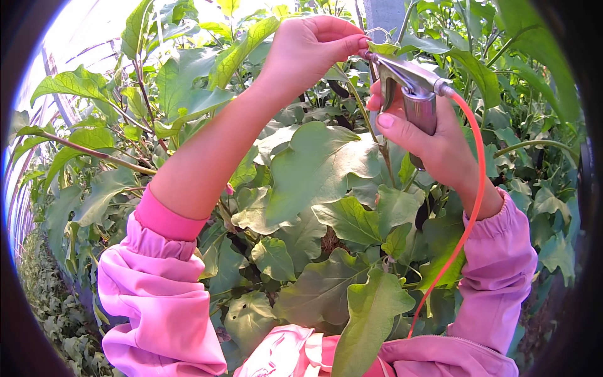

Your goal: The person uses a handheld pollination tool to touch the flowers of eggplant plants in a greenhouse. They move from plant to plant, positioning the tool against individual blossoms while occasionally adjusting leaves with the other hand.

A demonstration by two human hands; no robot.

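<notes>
My right hand (431,136) grips a metal trigger spray gun (426,80) with a shiny cylindrical body below. The gun's nozzle points up and left, touching or nearly touching my left fingertips. An orange hose (479,174) runs from its rear end down past my right wrist to my jacket. At the nozzle tip, the thumb and fingers of my left hand (313,47) are pinched together on a small plant part. A small yellow-green leaf (382,48) shows just beside them; the fingers hide what exactly lies between. Under both hands spreads a broad eggplant leaf (320,165).
Dense eggplant plants (330,287) surround me, with a few dark fruits hanging among the leaves. A grey post (386,21) rises behind the gun. Thin greenhouse framing (56,85) stands at the left. One leaf (374,325) overlaps the front of my clothing.
</notes>
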